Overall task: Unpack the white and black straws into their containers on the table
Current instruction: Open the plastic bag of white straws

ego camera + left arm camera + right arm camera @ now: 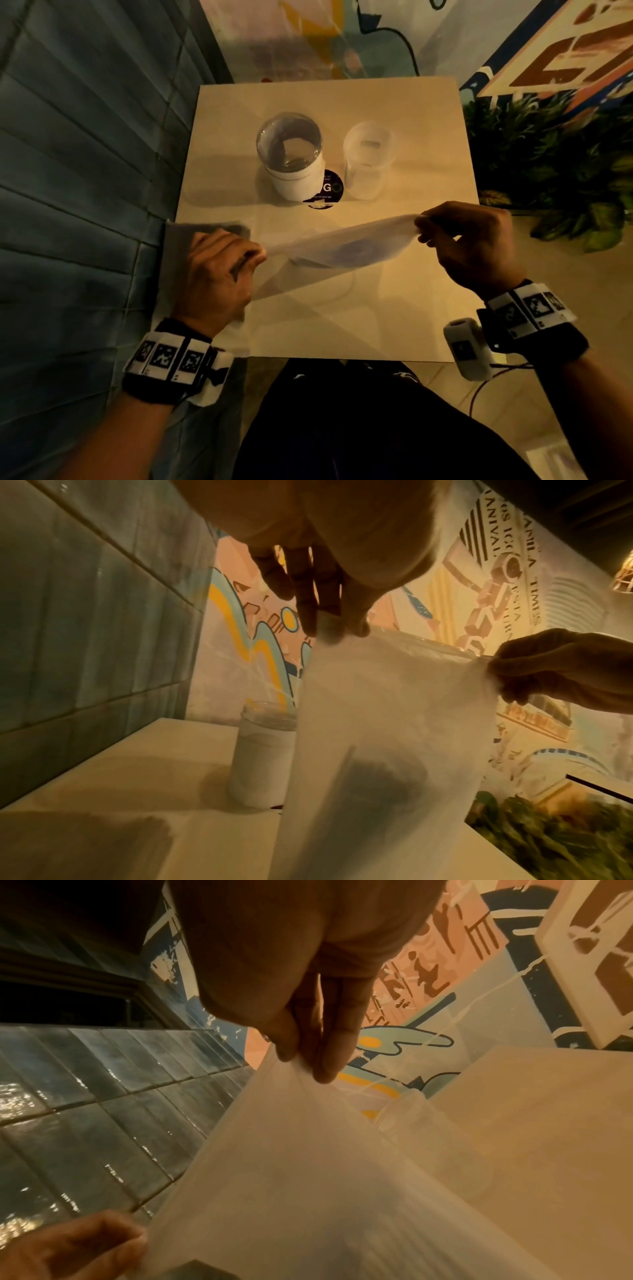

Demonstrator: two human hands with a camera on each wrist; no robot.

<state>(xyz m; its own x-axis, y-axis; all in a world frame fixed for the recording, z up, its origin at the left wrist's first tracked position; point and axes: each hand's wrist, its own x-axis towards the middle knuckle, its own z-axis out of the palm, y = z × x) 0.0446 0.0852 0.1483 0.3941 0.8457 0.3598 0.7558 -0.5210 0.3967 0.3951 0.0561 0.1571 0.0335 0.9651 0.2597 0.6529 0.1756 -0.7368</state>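
A translucent white plastic bag [339, 245] hangs stretched between both hands above the table [394, 308]. My left hand [255, 255] pinches its left top corner, and my right hand [423, 228] pinches the right one. A dark round shape shows through the bag [380, 780]; no straws can be made out. Beyond the bag stand a glass jar with a white band [291, 161] and, to its right, a frosted clear cup [368, 161]. In the wrist views, the left hand's fingers [329, 607] and the right hand's fingers [325, 1053] grip the bag's [308, 1177] upper edge.
A black round sticker [325, 192] lies on the table between the jar and cup. Blue tiled wall [85, 171] runs along the left. Green plants [555, 164] stand right of the table. A painted mural wall stands behind. A flat grey piece [209, 228] lies by my left hand.
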